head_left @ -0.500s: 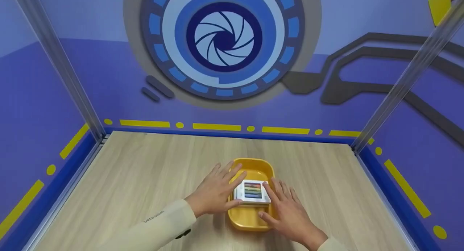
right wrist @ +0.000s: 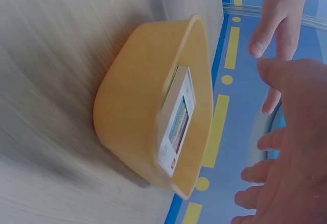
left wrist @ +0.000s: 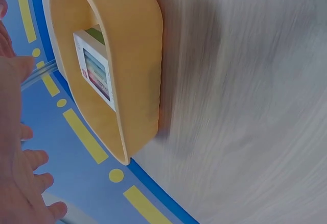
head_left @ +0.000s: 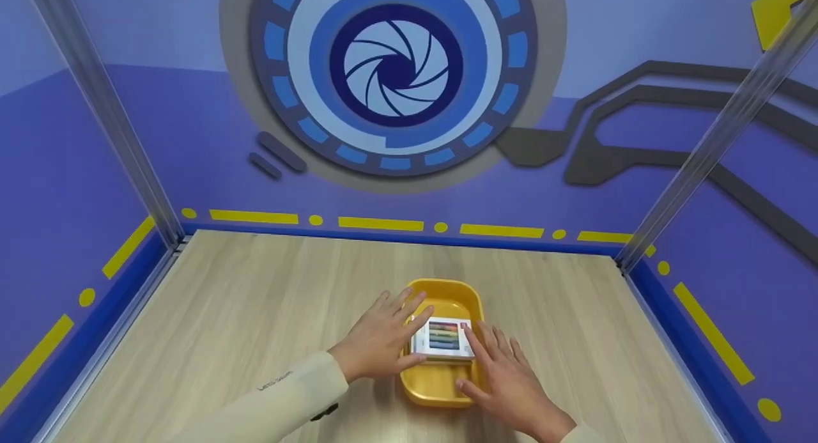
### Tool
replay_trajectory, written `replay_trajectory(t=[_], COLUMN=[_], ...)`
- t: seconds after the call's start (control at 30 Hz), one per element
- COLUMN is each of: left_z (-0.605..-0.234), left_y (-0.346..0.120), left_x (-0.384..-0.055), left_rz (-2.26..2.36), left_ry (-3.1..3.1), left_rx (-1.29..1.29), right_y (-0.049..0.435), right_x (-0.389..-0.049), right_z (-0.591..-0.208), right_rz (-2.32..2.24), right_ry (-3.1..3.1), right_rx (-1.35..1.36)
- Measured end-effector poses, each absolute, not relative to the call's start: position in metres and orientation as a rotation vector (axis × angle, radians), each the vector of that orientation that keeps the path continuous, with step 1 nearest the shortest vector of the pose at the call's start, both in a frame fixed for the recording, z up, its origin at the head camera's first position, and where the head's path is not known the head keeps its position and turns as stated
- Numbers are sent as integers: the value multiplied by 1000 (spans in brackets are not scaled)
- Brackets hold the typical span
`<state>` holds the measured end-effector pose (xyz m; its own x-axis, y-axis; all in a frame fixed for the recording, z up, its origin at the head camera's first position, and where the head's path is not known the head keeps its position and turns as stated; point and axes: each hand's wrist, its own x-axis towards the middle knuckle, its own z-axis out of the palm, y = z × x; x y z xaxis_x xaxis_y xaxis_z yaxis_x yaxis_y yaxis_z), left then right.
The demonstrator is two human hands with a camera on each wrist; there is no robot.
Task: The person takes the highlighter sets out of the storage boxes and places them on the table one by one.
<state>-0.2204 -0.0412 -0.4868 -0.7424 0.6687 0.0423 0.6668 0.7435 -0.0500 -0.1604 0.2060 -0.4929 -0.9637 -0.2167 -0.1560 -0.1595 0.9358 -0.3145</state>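
A yellow plastic tub [head_left: 438, 395] stands on the table with a white box [head_left: 447, 339] inside it. Through the box's window show several coloured sticks, like crayons, in red to blue rows. Something green peeks out beneath the box [left wrist: 94, 63] in the left wrist view. My left hand [head_left: 382, 337] is spread above the tub's left side, its fingers apart and holding nothing. Over the right side hovers my right hand [head_left: 511, 382], also spread and empty. In the right wrist view both hands, right hand [right wrist: 294, 142] and left hand [right wrist: 283, 25], appear raised beyond the tub's rim.
The light wooden table [head_left: 287, 289] extends around the tub. Blue panels with yellow markings [head_left: 380, 224] enclose its back and sides. Metal posts [head_left: 703, 155] stand at the back corners.
Both hands stay spread over the tub in almost the same place. The right hand's fingertips are slightly lower in the head view, and the tub and box have not moved on the table.
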Motion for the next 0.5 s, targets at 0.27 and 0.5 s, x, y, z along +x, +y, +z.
replay_trajectory(t=[0.27, 0.5], left_z=[-493, -495], left_y=[-37, -37], left_x=[-221, -220], left_rz=[16, 36], left_ry=[-2898, -2918], left_rx=[-1103, -1102], right_y=[208, 209], right_x=[-158, -156], right_z=[-498, -503], right_rz=[-458, -454], right_ry=[2882, 2894], right_rx=[-241, -250])
